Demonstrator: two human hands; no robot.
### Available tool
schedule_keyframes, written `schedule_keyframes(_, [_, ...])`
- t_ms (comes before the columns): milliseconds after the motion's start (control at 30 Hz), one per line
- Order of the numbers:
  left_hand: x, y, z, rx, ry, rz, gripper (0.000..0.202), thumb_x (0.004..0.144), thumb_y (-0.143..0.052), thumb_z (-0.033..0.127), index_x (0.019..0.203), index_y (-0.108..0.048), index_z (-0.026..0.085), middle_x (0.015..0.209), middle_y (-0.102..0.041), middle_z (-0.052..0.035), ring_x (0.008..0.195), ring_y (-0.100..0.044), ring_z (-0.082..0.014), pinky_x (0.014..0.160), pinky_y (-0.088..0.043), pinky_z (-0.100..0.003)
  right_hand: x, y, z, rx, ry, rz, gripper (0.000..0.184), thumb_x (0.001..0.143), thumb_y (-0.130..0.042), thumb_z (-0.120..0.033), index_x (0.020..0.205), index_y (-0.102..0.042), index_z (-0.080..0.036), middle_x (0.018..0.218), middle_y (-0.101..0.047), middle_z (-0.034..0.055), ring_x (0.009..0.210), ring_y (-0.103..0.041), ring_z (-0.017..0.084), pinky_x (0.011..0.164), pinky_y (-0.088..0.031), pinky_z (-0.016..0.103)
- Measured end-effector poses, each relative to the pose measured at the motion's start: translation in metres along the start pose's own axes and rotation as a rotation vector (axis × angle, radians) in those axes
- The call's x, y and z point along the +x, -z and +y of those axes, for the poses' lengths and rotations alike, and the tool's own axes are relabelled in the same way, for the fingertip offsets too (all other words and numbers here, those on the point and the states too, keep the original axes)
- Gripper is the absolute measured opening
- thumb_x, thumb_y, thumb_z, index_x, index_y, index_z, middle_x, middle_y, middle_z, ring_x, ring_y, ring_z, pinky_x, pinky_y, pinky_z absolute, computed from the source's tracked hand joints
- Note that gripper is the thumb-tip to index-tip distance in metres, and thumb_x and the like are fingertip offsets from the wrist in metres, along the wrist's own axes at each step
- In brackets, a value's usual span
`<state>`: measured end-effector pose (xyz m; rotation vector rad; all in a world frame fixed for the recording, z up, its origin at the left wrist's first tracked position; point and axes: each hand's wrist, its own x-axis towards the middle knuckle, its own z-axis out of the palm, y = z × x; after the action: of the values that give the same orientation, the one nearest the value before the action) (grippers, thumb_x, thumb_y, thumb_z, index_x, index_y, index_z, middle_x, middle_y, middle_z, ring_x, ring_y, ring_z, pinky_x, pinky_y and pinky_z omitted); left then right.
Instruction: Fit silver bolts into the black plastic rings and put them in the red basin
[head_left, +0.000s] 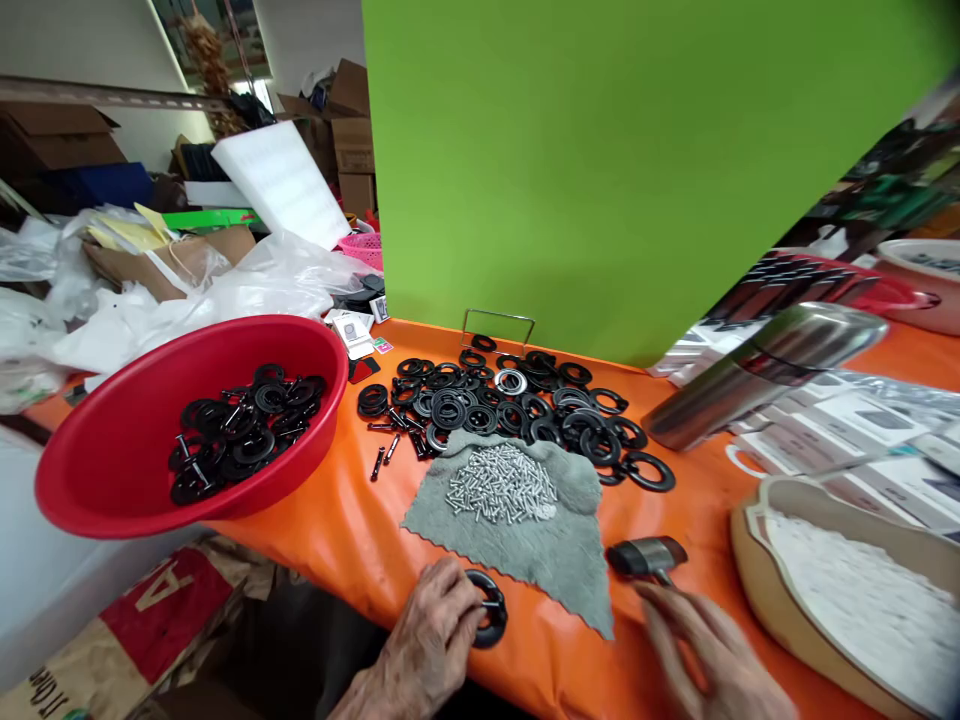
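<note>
My left hand [435,630] pinches a black ring [493,632] at the table's front edge. Across the middle of this ring lies a small pin or bar, partly hidden by my fingertips. A hammer [647,556] with a black and metal head lies to the right of the cloth. Over its handle is my right hand [709,650], blurred, with fingers apart; most of the handle is hidden. Between and beyond my hands, a grey cloth [540,560] bears a heap of small silvery pins [501,485]. Many black rings [517,405] are piled behind it.
At left stands a red basin [105,440] with black rings and metal pieces. To the right are a steel flask [757,375], white boxes [862,410] and a beige tub [757,580] of white material. A green panel [600,180] rises behind the orange table cover [330,540].
</note>
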<state>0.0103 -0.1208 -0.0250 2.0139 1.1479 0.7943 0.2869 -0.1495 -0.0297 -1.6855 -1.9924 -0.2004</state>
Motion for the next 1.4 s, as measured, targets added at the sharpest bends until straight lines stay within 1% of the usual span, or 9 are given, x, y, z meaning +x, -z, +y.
schedule_keyframes(167, [-0.004,0.006,0.004,-0.073,0.098,0.058,0.014,0.089,-0.047,0.017,0.082,-0.059,0.018,0.078,-0.057,-0.0038,0.072,-0.056,-0.0159,0.067,-0.048,-0.026,0.057,-0.036,-0.051,0.069,0.125,-0.016,0.024,0.095,-0.033,-0.019,0.105,-0.054,-0.022,0.093,-0.062,0.0065,0.084,-0.062,0.016,0.071,-0.054,0.027])
schedule_keyframes(300, [-0.003,0.018,0.008,-0.157,0.224,0.054,0.015,0.089,-0.050,0.023,0.077,-0.059,0.018,0.071,-0.055,-0.0004,0.060,-0.048,-0.0116,0.058,-0.041,-0.022,0.073,-0.061,-0.050,0.010,0.178,-0.077,0.021,0.093,-0.040,-0.024,0.098,-0.060,-0.020,0.086,-0.062,0.0070,0.080,-0.058,0.021,0.069,-0.051,0.032])
schedule_keyframes(433, [0.002,0.030,0.016,-0.268,0.349,0.046,0.017,0.088,-0.051,0.025,0.074,-0.057,0.016,0.069,-0.050,0.0015,0.060,-0.044,-0.0104,0.057,-0.037,-0.021,0.073,-0.067,-0.049,-0.023,0.175,-0.102,0.020,0.091,-0.041,-0.022,0.087,-0.061,-0.019,0.077,-0.062,0.0081,0.075,-0.057,0.024,0.066,-0.048,0.036])
schedule_keyframes(600, [0.006,0.037,0.022,-0.391,0.409,0.097,0.017,0.087,-0.053,0.026,0.074,-0.056,0.015,0.067,-0.047,0.0030,0.059,-0.039,-0.0091,0.056,-0.033,-0.021,0.069,-0.058,-0.053,0.075,0.128,-0.073,0.023,0.093,-0.039,-0.028,0.091,-0.060,-0.018,0.085,-0.065,0.0110,0.080,-0.062,0.024,0.068,-0.051,0.035])
schedule_keyframes(767, [0.006,0.041,0.020,-0.573,0.468,0.063,0.022,0.086,-0.053,0.034,0.076,-0.055,0.014,0.067,-0.048,0.0027,0.060,-0.041,-0.0091,0.058,-0.033,-0.021,0.054,-0.051,-0.058,0.285,0.090,-0.087,0.018,0.095,-0.043,-0.028,0.094,-0.059,-0.020,0.082,-0.067,0.0035,0.072,-0.067,0.013,0.063,-0.053,0.020])
schedule_keyframes(967, [0.008,0.043,0.023,-0.666,0.527,0.031,0.026,0.084,-0.057,0.039,0.076,-0.056,0.013,0.067,-0.049,0.0023,0.062,-0.042,-0.0093,0.060,-0.035,-0.022,0.043,-0.054,-0.064,0.317,-0.025,-0.015,0.030,0.095,-0.039,-0.036,0.088,-0.062,-0.020,0.080,-0.065,0.0081,0.077,-0.067,0.021,0.069,-0.056,0.032])
schedule_keyframes(1067, [0.009,0.043,0.023,-0.653,0.525,0.012,0.027,0.084,-0.057,0.039,0.077,-0.056,0.013,0.066,-0.048,0.0023,0.062,-0.042,-0.0096,0.060,-0.035,-0.022,0.044,-0.035,-0.079,0.379,-0.078,-0.032,0.025,0.094,-0.043,-0.037,0.087,-0.061,-0.021,0.077,-0.065,0.0047,0.070,-0.065,0.017,0.063,-0.055,0.027])
schedule_keyframes(1233, [0.008,0.041,0.023,-0.549,0.491,-0.005,0.024,0.086,-0.054,0.036,0.077,-0.056,0.014,0.068,-0.049,0.0020,0.061,-0.042,-0.0100,0.059,-0.035,-0.023,0.045,0.003,-0.116,0.767,-0.244,-0.227,0.015,0.091,-0.051,-0.035,0.087,-0.062,-0.025,0.074,-0.065,-0.0023,0.066,-0.064,0.011,0.061,-0.051,0.018])
schedule_keyframes(1400, [0.008,0.042,0.027,-0.288,0.384,0.022,0.018,0.088,-0.052,0.027,0.075,-0.057,0.015,0.069,-0.048,0.0022,0.058,-0.038,-0.0095,0.056,-0.033,-0.022,0.043,0.002,-0.126,0.822,-0.255,-0.212,0.013,0.089,-0.053,-0.031,0.082,-0.062,-0.025,0.070,-0.064,-0.0048,0.063,-0.062,0.009,0.060,-0.050,0.015])
